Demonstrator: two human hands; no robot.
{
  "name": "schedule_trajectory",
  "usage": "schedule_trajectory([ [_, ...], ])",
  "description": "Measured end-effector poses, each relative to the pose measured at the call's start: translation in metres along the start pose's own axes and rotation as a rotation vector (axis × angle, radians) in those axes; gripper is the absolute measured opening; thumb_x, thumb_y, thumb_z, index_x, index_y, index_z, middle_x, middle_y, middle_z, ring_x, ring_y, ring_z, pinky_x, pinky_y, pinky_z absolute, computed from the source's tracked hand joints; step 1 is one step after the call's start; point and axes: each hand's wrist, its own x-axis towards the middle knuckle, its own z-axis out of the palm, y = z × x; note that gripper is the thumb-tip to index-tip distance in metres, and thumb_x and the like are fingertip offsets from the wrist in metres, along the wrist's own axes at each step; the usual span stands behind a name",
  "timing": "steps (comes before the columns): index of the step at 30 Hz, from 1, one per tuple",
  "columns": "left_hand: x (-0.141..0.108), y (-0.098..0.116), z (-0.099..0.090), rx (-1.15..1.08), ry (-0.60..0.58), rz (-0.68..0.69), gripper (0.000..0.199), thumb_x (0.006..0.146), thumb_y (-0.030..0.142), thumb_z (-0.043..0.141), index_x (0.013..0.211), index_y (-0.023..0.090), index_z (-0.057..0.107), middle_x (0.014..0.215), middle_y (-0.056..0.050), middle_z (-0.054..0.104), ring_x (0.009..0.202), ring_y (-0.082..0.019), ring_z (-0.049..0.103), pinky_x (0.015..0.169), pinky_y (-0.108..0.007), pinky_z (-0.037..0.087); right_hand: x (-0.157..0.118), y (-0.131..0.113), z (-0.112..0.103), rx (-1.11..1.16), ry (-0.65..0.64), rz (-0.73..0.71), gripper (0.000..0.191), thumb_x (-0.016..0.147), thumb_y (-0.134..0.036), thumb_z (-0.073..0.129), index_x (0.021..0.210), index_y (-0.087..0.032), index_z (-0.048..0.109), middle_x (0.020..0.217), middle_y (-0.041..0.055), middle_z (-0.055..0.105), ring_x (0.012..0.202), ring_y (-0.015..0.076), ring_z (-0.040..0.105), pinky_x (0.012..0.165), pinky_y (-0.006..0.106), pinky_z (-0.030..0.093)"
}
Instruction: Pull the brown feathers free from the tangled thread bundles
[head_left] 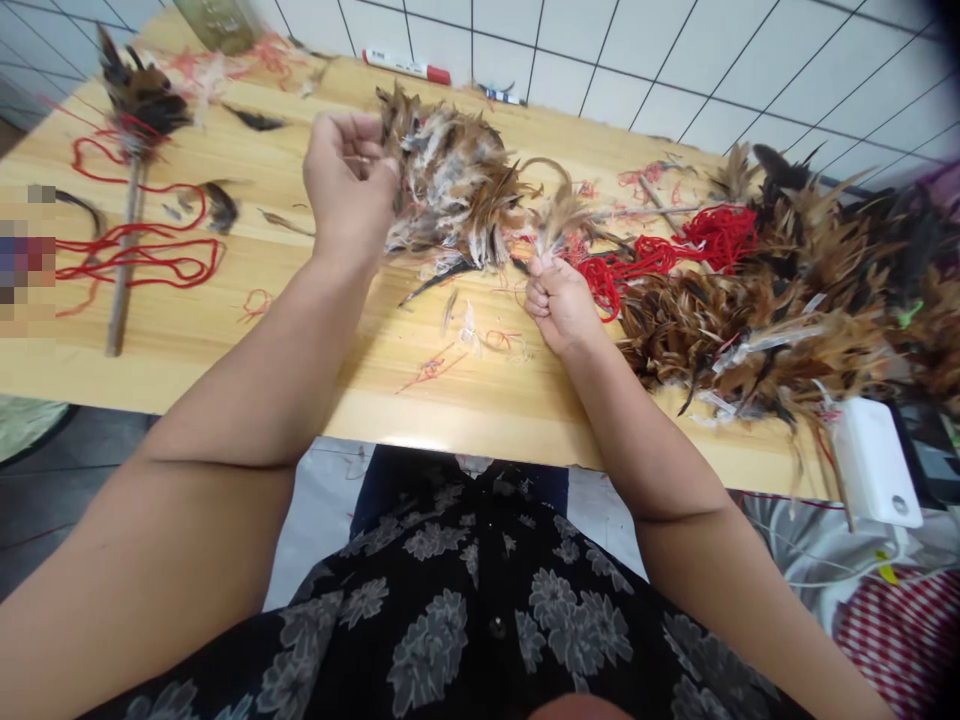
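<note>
Nearest: black shirt with grey flowers point(427, 640), bottom centre of frame. Right hand point(559, 303), just right of centre: fingers curled tight, holding a small feather tuft point(562, 215) that stands up out of the fist. Left hand point(351, 185), upper centre-left: fingers bent, thumb and fingertips at the left edge of a large feather bundle point(454, 175); cannot tell whether they pinch any of it. Bundle brown and whitish, lying on the wooden table point(480, 415), upper centre.

Just right of the right hand, red cord point(720, 238) in a loose heap. Beyond it, right side of frame, a broad pile of brown and black feathers point(750, 310). At its lower right, a white device point(876, 460) at the table edge. Below that, lower right corner, red-and-white checked cloth point(900, 630).

Top centre, a marker with a red cap point(405, 66) near the tiled wall point(570, 60). Upper left, a stick point(124, 260) with dark feathers at its top end; a looped red string point(172, 270) crosses it. Thread scraps point(431, 370) lie below the large bundle.
</note>
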Motion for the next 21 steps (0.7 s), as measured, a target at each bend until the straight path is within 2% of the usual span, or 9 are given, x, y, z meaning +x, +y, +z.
schedule_trajectory([
  [3, -0.021, -0.001, 0.009, 0.147, 0.011, 0.069, 0.038, 0.117, 0.063, 0.096, 0.111, 0.029, 0.078, 0.098, -0.006, 0.079, 0.135, -0.037, 0.080, 0.115, -0.051, 0.066, 0.001, -0.005, -0.001, 0.044, 0.085, -0.015, 0.037, 0.126, -0.025, 0.062, 0.094, -0.028, 0.045, 0.068, -0.0127, 0.028, 0.057, 0.0089, 0.018, 0.051, 0.017, 0.021],
  [5, -0.028, -0.011, 0.015, 0.243, 0.005, 0.110, 0.037, 0.117, 0.061, 0.095, 0.109, 0.029, 0.078, 0.099, -0.006, 0.079, 0.138, -0.037, 0.077, 0.119, -0.052, 0.064, 0.003, -0.005, -0.003, 0.046, 0.110, -0.036, 0.037, 0.125, -0.028, 0.066, 0.095, -0.029, 0.045, 0.068, -0.0128, 0.029, 0.057, 0.0089, 0.019, 0.051, 0.017, 0.022],
  [7, -0.025, -0.029, 0.018, 0.354, -0.002, 0.110, 0.036, 0.116, 0.057, 0.094, 0.102, 0.029, 0.076, 0.097, -0.007, 0.078, 0.135, -0.037, 0.077, 0.121, -0.053, 0.063, 0.006, -0.001, -0.006, 0.023, 0.107, -0.059, 0.042, 0.124, -0.039, 0.075, 0.096, -0.030, 0.044, 0.069, -0.0131, 0.029, 0.057, 0.0088, 0.021, 0.051, 0.018, 0.024],
  [10, -0.011, -0.066, 0.018, 0.530, -0.001, 0.022, 0.041, 0.109, 0.046, 0.096, 0.087, 0.029, 0.066, 0.096, -0.009, 0.075, 0.128, -0.039, 0.078, 0.122, -0.054, 0.061, 0.011, 0.007, -0.011, -0.042, 0.067, -0.094, 0.053, 0.120, -0.060, 0.083, 0.096, -0.031, 0.045, 0.069, -0.0133, 0.028, 0.057, 0.0093, 0.024, 0.052, 0.020, 0.027],
  [12, -0.004, -0.089, 0.017, 0.526, -0.028, -0.021, 0.039, 0.101, 0.039, 0.099, 0.084, 0.028, 0.066, 0.096, -0.009, 0.074, 0.128, -0.040, 0.078, 0.125, -0.054, 0.060, 0.014, 0.012, -0.012, -0.097, 0.034, -0.121, 0.060, 0.116, -0.071, 0.086, 0.095, -0.031, 0.045, 0.068, -0.0130, 0.027, 0.057, 0.0100, 0.026, 0.053, 0.022, 0.028],
  [14, 0.000, -0.104, 0.016, 0.432, -0.041, -0.051, 0.035, 0.092, 0.030, 0.099, 0.081, 0.027, 0.066, 0.092, -0.009, 0.071, 0.130, -0.041, 0.077, 0.128, -0.053, 0.060, 0.016, 0.015, -0.013, -0.152, 0.008, -0.148, 0.065, 0.113, -0.078, 0.087, 0.093, -0.032, 0.045, 0.068, -0.0127, 0.027, 0.058, 0.0106, 0.027, 0.053, 0.024, 0.027],
  [17, 0.002, -0.109, 0.016, 0.318, -0.040, -0.077, 0.032, 0.081, 0.017, 0.096, 0.073, 0.028, 0.066, 0.080, -0.006, 0.064, 0.121, -0.041, 0.077, 0.125, -0.050, 0.061, 0.016, 0.017, -0.011, -0.227, -0.029, -0.180, 0.068, 0.112, -0.082, 0.086, 0.091, -0.032, 0.045, 0.067, -0.0124, 0.027, 0.057, 0.0110, 0.027, 0.052, 0.027, 0.026],
  [21, 0.003, -0.093, 0.010, 0.398, -0.084, -0.143, 0.034, 0.079, 0.004, 0.088, 0.067, 0.027, 0.066, 0.067, -0.002, 0.057, 0.100, -0.038, 0.077, 0.115, -0.051, 0.062, 0.015, 0.017, -0.010, -0.278, -0.066, -0.214, 0.072, 0.108, -0.087, 0.086, 0.090, -0.032, 0.045, 0.067, -0.0118, 0.032, 0.056, 0.0105, 0.028, 0.051, 0.028, 0.027],
])
